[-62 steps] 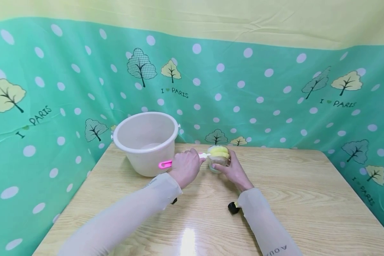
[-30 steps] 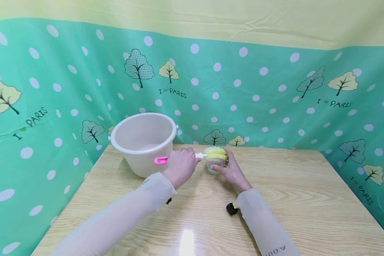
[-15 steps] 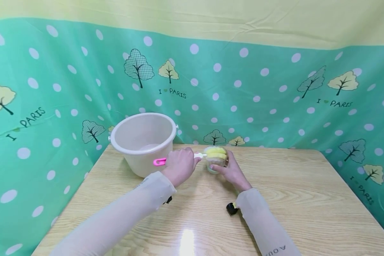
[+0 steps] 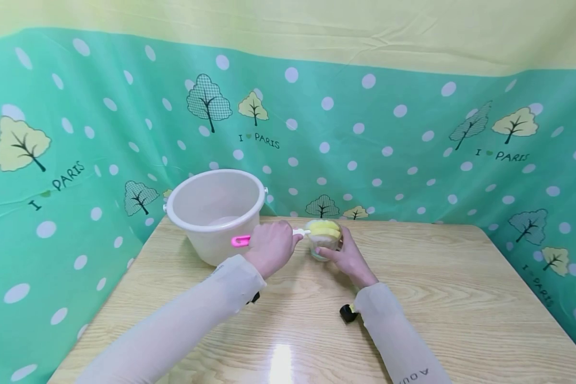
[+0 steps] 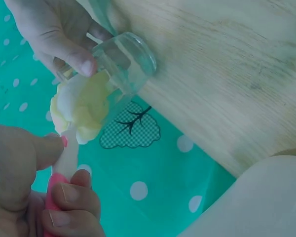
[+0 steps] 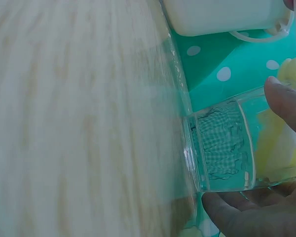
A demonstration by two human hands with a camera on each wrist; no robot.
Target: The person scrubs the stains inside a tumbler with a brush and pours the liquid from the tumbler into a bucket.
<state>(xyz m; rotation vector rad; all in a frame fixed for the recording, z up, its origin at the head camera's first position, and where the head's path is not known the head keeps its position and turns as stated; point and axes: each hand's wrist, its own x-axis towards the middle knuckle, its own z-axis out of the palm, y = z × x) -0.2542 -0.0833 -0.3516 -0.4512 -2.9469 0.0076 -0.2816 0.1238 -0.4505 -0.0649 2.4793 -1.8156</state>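
My left hand grips a sponge cup brush by its pink and white handle, the thumb pressing along the white neck in the left wrist view. The brush's yellow and white sponge head is partly inside the mouth of a clear glass cup and bulges out past its rim. Thumb and fingers of my right hand hold the cup from the right, near its mouth. The cup's base looks close to the tabletop; whether it touches, I cannot tell.
A white bucket stands at the back left of the wooden table, just beyond my left hand. Behind the table hangs a green dotted curtain. A black wrist camera sits below my right sleeve.
The whole head view has shifted slightly. The pink handle end has tilted a little up and down, while the sponge stays in the cup and both grips are kept.
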